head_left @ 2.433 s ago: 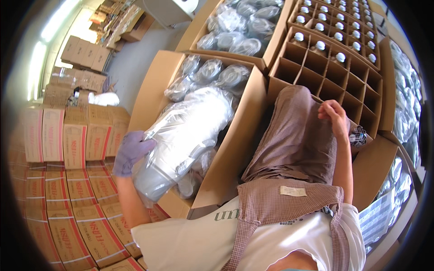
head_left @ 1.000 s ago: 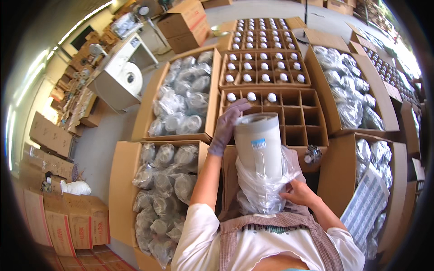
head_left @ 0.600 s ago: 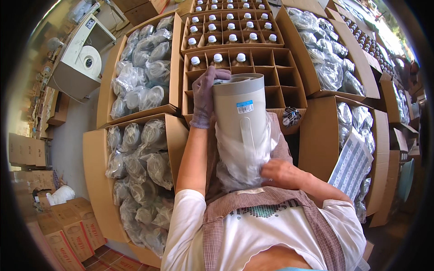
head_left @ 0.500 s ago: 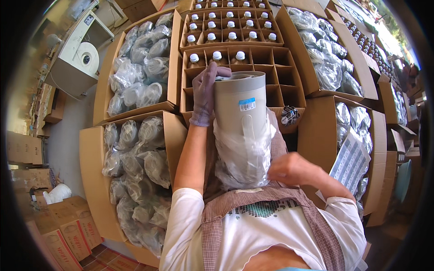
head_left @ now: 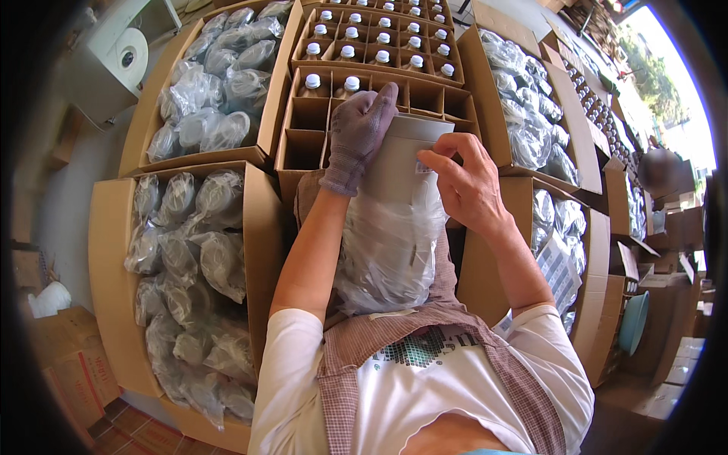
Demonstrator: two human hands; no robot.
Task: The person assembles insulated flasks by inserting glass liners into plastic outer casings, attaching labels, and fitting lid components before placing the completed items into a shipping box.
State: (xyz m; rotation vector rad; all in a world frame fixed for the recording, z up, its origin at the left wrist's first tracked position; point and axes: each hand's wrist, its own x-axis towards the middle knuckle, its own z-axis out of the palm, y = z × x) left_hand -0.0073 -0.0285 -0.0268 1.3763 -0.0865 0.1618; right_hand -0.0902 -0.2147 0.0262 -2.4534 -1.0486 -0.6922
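Note:
A grey cylindrical container (head_left: 394, 174) stands before my body, its lower part wrapped in clear plastic film (head_left: 387, 258). My left hand (head_left: 360, 140), in a purple-grey glove, is closed over the container's left rim, fingers curled and thumb up. At the container's right side, my bare right hand (head_left: 466, 182) has its fingers bent, with the fingertips against a small printed sticker (head_left: 423, 164). The fingertips cover part of this sticker. Whatever is inside the container is hidden by the glove and the rim.
Beyond the container, a divided carton (head_left: 307, 148) holds several white-capped bottles (head_left: 312, 85). Cartons of plastic-wrapped items stand left (head_left: 259, 227) and right (head_left: 523, 205). A printed sheet (head_left: 560, 265) lies on the right carton. A white machine (head_left: 98, 83) stands far left.
My right hand has risen from the container's lower right to the sticker. The container has turned and tilted slightly, and my left hand has shifted over its rim. The view has moved slightly.

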